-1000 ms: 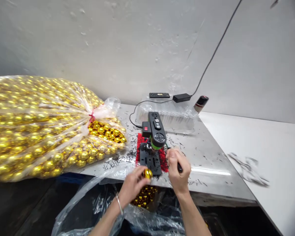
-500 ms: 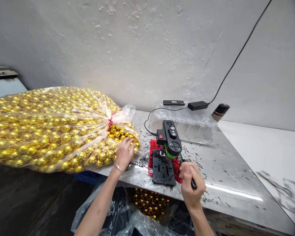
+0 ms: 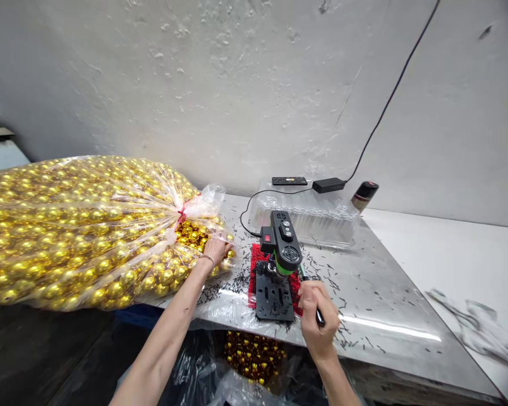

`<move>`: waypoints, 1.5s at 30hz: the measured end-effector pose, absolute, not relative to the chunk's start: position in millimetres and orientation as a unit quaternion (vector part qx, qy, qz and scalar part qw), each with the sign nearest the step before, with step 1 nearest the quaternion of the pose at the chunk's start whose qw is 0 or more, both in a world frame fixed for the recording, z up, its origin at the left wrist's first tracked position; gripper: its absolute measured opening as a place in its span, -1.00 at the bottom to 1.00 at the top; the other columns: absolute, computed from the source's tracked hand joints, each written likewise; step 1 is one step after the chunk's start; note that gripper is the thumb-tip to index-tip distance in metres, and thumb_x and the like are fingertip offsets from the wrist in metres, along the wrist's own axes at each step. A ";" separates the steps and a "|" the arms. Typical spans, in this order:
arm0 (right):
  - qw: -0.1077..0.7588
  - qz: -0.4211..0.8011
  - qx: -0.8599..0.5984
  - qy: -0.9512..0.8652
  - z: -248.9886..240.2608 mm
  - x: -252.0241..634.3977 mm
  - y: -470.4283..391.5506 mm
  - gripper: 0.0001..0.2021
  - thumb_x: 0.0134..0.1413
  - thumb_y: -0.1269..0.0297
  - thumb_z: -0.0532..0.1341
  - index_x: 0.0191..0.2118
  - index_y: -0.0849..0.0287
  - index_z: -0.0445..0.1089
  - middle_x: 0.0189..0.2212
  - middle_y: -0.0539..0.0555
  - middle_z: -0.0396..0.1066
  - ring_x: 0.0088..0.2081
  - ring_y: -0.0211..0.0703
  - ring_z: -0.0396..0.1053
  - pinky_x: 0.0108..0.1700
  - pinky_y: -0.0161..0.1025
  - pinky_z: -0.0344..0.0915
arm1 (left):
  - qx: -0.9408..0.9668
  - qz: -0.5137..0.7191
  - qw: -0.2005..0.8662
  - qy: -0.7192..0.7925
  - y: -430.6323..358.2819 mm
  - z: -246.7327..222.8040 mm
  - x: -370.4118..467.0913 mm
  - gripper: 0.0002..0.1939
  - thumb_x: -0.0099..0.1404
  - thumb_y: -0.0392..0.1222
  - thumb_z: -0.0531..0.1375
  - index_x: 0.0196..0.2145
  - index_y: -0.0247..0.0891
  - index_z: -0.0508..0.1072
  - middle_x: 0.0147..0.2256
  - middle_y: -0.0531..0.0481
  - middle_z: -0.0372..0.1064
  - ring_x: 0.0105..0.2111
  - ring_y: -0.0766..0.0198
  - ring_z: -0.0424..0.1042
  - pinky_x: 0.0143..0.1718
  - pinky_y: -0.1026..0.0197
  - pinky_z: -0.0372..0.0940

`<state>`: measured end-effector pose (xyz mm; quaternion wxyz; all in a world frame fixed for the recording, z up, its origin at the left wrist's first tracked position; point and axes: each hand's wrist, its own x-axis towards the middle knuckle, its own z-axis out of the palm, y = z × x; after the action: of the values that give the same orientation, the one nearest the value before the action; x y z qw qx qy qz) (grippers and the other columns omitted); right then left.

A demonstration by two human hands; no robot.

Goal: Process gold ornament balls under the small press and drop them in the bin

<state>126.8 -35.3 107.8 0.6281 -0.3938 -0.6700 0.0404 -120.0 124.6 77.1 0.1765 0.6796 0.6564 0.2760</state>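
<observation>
A big clear bag of gold balls [image 3: 88,225], tied with a red string, lies along the left. My left hand [image 3: 217,248] reaches into the opening at its right end, among the loose gold balls; its fingertips are partly hidden, so its grip is unclear. My right hand [image 3: 319,310] is wrapped round the black lever handle [image 3: 320,318] of a small black press machine [image 3: 286,242]. Under the press head is a black slotted base plate [image 3: 274,299] on a red mat [image 3: 253,282].
Small black scraps surround the press on the metal table [image 3: 372,282]. Behind it are a clear plastic tray [image 3: 322,228], a power adapter [image 3: 329,185] and a spray can [image 3: 364,195]. More gold balls [image 3: 254,355] sit in plastic below the table edge. Cloth [image 3: 478,321] lies at right.
My left hand has moved up and deeper among the gold balls. My right hand still holds the lever. The view has shifted slightly, moving the table items left.
</observation>
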 end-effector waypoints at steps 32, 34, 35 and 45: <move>0.614 0.029 -0.396 -0.682 110.5 126.4 -37.0 -0.76 0.17 0.55 0.01 -0.49 0.16 0.18 -0.49 0.01 0.24 -0.44 -0.28 0.24 -0.40 -0.29 0.19 | 0.285 0.483 0.669 0.489 3.0 59.5 -51.4 -0.58 0.09 -0.27 0.33 -0.05 -0.31 0.50 -0.23 -0.12 0.54 -0.35 0.25 0.53 -0.49 0.37 0.34; 0.612 0.029 -0.397 -0.683 110.8 126.6 -37.2 -0.75 0.17 0.55 0.01 -0.50 0.15 0.16 -0.49 0.01 0.24 -0.43 -0.28 0.24 -0.39 -0.28 0.19 | 0.369 0.449 0.620 0.527 5.5 49.3 -35.9 -0.60 0.07 -0.23 0.34 -0.10 -0.37 0.53 -0.23 -0.16 0.55 -0.30 0.18 0.52 -0.39 0.30 0.37; 0.611 0.030 -0.397 -0.684 110.8 126.7 -37.3 -0.74 0.17 0.55 0.01 -0.51 0.15 0.16 -0.49 0.01 0.24 -0.42 -0.27 0.24 -0.38 -0.28 0.20 | 0.417 0.433 0.586 0.544 6.8 45.7 -29.8 -0.61 0.08 -0.22 0.33 -0.11 -0.39 0.53 -0.20 -0.17 0.55 -0.26 0.15 0.52 -0.31 0.25 0.38; 0.608 0.039 -0.406 -0.681 111.0 126.7 -38.7 -0.75 0.19 0.51 0.00 -0.49 0.16 0.20 -0.50 0.01 0.25 -0.42 -0.26 0.26 -0.39 -0.29 0.20 | 0.695 0.293 0.294 0.587 7.1 49.0 -9.4 -0.62 0.17 -0.18 0.26 -0.04 -0.24 0.50 -0.04 -0.18 0.48 -0.03 0.01 0.43 0.03 0.09 0.25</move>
<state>126.7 -38.7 111.0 0.6083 -0.4055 -0.6812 0.0391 -9.4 7.1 49.0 0.2940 0.6953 0.5865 0.2934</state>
